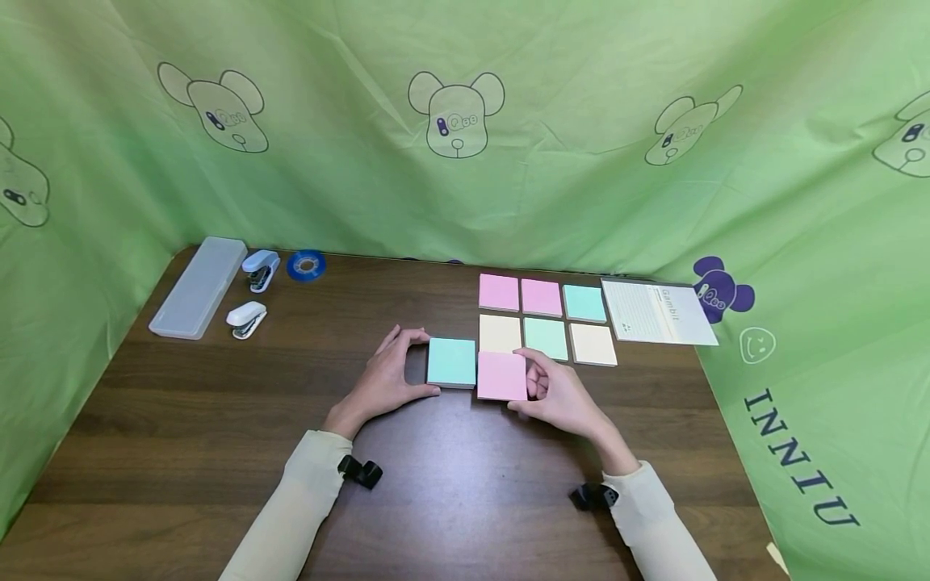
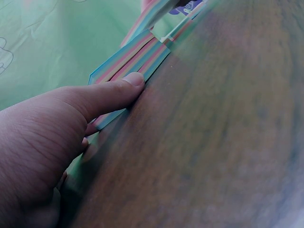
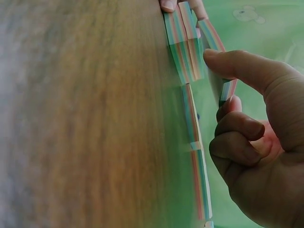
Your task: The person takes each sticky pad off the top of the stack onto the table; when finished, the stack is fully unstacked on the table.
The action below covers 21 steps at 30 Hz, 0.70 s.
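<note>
Sleeved forearms reach over the worktop (image 1: 218, 452). Left hand (image 1: 381, 381), grip clamped thumb-and-fingers on the teal pad (image 1: 451, 361); right hand (image 1: 563, 395), grip pinching the pink pad (image 1: 501, 375) beside it. Both pads likely light, stiff as blocks, loose-leaved on top: best held by opposite edges. Beyond: six pads (image 1: 546, 318), notepad (image 1: 656, 312).

Light: bright, even, soft, no single source visible
Shadows: faint, short ones under the hands and the sticky-note pads on the wooden table (image 1: 182, 452)
Glare: mild pale sheen on the table in both wrist views
Head view: sharp, with wide-angle bending of the green backdrop (image 1: 581, 121) at the edges
Left wrist view: thumb (image 2: 102, 95) fairly clear, table smeared
Right wrist view: table heavily blurred, pad edges soft
</note>
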Tool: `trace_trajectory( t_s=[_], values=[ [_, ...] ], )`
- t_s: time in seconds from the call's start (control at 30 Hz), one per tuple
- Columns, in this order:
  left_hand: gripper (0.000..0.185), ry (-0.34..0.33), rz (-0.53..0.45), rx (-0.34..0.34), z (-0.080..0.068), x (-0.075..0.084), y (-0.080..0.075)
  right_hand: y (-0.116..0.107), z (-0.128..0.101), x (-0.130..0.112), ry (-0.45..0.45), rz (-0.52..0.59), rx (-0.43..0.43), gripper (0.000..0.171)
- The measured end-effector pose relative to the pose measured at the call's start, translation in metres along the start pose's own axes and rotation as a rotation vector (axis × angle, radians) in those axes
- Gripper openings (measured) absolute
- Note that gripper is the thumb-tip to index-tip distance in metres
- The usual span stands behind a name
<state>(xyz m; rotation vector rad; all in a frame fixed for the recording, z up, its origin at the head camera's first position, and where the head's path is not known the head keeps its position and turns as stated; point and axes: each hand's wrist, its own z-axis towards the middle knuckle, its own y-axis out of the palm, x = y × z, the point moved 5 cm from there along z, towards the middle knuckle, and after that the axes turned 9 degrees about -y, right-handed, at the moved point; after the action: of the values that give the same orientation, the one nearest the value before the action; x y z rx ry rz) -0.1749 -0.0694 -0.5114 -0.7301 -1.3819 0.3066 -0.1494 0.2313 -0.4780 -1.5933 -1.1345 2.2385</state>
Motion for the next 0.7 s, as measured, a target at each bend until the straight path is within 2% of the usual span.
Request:
trace_trajectory(
  t_s=[0.3,0.57,0.7],
  values=[
    [0.089,0.003,0.009,0.005,0.001,-0.001,0.001,0.001,-0.005,0.009,0.005,-0.025,-0.008,0.082],
    [0.089,0.008,0.011,0.006,0.001,-0.002,0.001,0.01,-0.007,0.014,0.016,-0.023,-0.025,0.081],
    [0.089,0.015,0.009,0.007,0.001,-0.001,0.001,0.014,-0.006,0.016,-0.033,-0.012,-0.028,0.076]
  ],
)
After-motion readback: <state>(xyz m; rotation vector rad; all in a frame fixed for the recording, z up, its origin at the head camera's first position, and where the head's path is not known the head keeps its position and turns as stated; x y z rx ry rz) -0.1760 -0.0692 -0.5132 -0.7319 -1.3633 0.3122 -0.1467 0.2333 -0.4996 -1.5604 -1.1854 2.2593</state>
